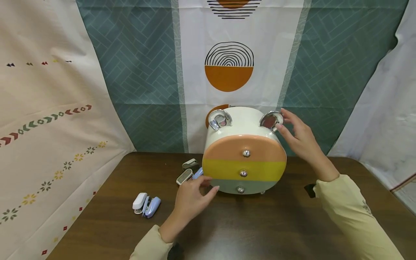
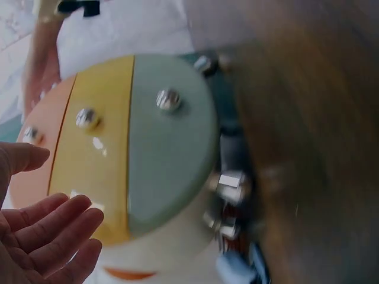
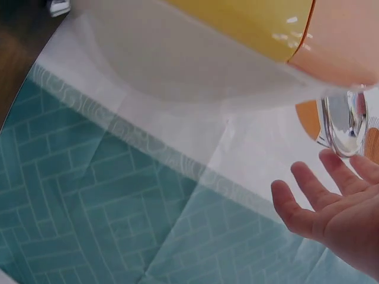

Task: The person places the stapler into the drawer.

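While the three-drawer cabinet (image 1: pixel 243 151) sits mid-frame on the brown table (image 1: pixel 276 227), the left hand (image 1: pixel 191 200) spreads loose fingers at its lower-left edge; the right hand (image 1: pixel 300 139) fingers, straight, touch the right chrome handle (image 1: pixel 271 120).

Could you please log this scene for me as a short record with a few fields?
Main item: round drawer cabinet with peach, yellow and green fronts
Surface: brown table
Left hand: open, fingers at the cabinet's lower left edge
Right hand: open, fingertips at the right chrome handle
Other handle: left chrome handle, untouched
Nearby: staplers left of the cabinet
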Motion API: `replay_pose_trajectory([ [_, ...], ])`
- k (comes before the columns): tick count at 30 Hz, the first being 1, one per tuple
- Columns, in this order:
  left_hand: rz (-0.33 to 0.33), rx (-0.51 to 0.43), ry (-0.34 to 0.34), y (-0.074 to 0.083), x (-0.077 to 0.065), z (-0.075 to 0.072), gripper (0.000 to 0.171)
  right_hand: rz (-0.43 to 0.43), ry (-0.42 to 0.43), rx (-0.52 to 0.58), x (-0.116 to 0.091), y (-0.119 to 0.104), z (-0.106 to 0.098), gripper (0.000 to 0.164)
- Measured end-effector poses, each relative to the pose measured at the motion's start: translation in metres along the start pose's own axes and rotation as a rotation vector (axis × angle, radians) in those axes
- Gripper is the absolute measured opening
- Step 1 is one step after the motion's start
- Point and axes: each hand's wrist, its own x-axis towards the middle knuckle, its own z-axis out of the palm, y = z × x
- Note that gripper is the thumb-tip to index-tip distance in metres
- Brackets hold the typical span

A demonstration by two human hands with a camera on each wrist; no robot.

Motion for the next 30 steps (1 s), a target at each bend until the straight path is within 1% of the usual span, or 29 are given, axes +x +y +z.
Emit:
replay_pose_trajectory([
  [3,-0.002,-0.033,-0.046,0.005,-0.001,0.013,0.023,0.01,0.025,0.018,0.004,-0.001,0.005,0.05],
  [7,-0.044,-0.056,-0.13,0.009,-0.003,0.029,0.024,0.015,0.083,0.025,0.008,-0.001,0.01,0.044],
  [12,-0.087,-0.022,-0.192,0.012,-0.002,0.048,0.026,0.012,0.161,0.023,0.012,0.003,0.016,0.038],
  [16,-0.114,0.009,-0.214,0.014,0.001,0.058,0.027,0.001,0.217,0.003,0.016,0.006,0.02,0.033],
  [22,-0.154,0.033,-0.227,0.018,0.006,0.068,0.026,0.01,0.276,-0.039,0.021,0.01,0.024,0.028],
  [25,-0.156,0.04,-0.233,0.019,0.007,0.072,0.025,0.014,0.302,-0.058,0.021,0.011,0.025,0.026],
  [30,-0.163,0.066,-0.245,0.021,0.011,0.079,0.019,-0.001,0.328,-0.089,0.022,0.012,0.026,0.025],
])
